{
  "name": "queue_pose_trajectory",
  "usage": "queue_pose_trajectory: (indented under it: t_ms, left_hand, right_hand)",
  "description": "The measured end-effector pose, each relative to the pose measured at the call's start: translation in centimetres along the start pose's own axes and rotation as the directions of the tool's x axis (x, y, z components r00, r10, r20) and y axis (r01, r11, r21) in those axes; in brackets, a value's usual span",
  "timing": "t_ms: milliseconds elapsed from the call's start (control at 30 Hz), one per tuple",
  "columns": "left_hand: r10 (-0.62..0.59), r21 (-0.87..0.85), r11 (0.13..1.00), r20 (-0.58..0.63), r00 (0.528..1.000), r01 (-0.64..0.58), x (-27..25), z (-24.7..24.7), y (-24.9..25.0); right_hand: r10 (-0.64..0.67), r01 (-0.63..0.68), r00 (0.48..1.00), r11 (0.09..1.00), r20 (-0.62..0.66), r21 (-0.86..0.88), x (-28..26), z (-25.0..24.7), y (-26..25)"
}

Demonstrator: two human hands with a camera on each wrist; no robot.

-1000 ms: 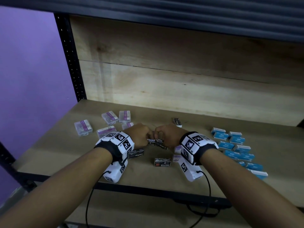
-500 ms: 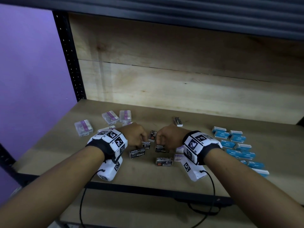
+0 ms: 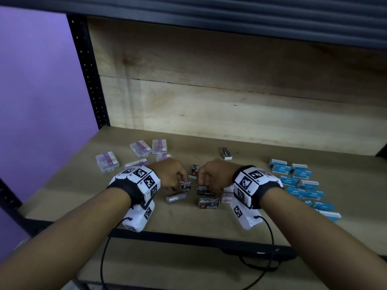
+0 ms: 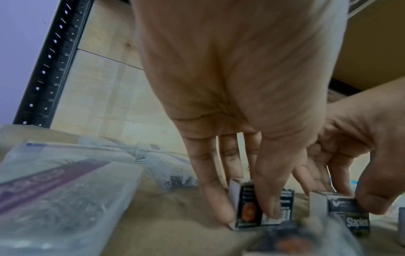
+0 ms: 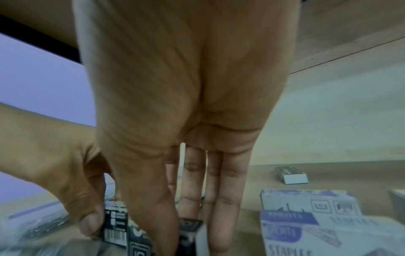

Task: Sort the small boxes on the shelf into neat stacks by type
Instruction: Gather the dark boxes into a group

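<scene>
Several small black staples boxes lie mid-shelf. My left hand (image 3: pixel 180 185) pinches one black box (image 3: pixel 185 185) between thumb and fingers; in the left wrist view this box (image 4: pixel 252 207) stands on the shelf board. My right hand (image 3: pixel 201 185) pinches a second black box (image 3: pixel 204 189) just to the right, also seen as a box (image 4: pixel 348 213) with "Staples" on it. Loose black boxes lie behind (image 3: pixel 193 171), in front (image 3: pixel 209 203), front left (image 3: pixel 176 198) and far back (image 3: pixel 226 153).
Clear boxes with purple labels (image 3: pixel 107 162) are scattered at the left. Several blue boxes (image 3: pixel 301 181) are laid out at the right. Pale purple-printed boxes (image 5: pixel 306 207) sit under my right wrist. The black upright (image 3: pixel 88 70) and wooden back panel (image 3: pixel 230 101) bound the shelf.
Both hands met over the black boxes, then dropped lower and moved slightly apart. Each now holds its own black box down at the shelf board.
</scene>
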State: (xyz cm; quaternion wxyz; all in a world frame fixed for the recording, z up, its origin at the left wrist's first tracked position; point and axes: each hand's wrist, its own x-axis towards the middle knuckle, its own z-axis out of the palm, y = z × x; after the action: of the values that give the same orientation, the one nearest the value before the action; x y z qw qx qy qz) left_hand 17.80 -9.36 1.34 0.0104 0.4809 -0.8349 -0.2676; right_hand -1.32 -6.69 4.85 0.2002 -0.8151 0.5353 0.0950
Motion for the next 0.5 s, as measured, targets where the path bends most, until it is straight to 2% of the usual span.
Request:
queue_pose_trajectory:
  t_ms: [267,367,500]
  left_hand:
    - [0.018,0.088,0.996,-0.003,1.0,-0.017,0.0,-0.1,0.2]
    - [0.016,0.024,1.0,-0.01,1.0,-0.015,-0.3,-0.3,0.2]
    - [0.046,-0.038,0.998,-0.105,0.993,-0.05,-1.3,-1.1,0.4]
  right_hand:
    - [0.015,-0.015,1.0,0.999,-0.007,0.041,0.0,-0.1,0.1]
    - [0.02,-0.02,1.0,0.997,-0.001,0.077,0.0,-0.4,0.0]
    - [0.022,-0.02,1.0,0.997,-0.019,0.073,0.0,-0.6,0.0]
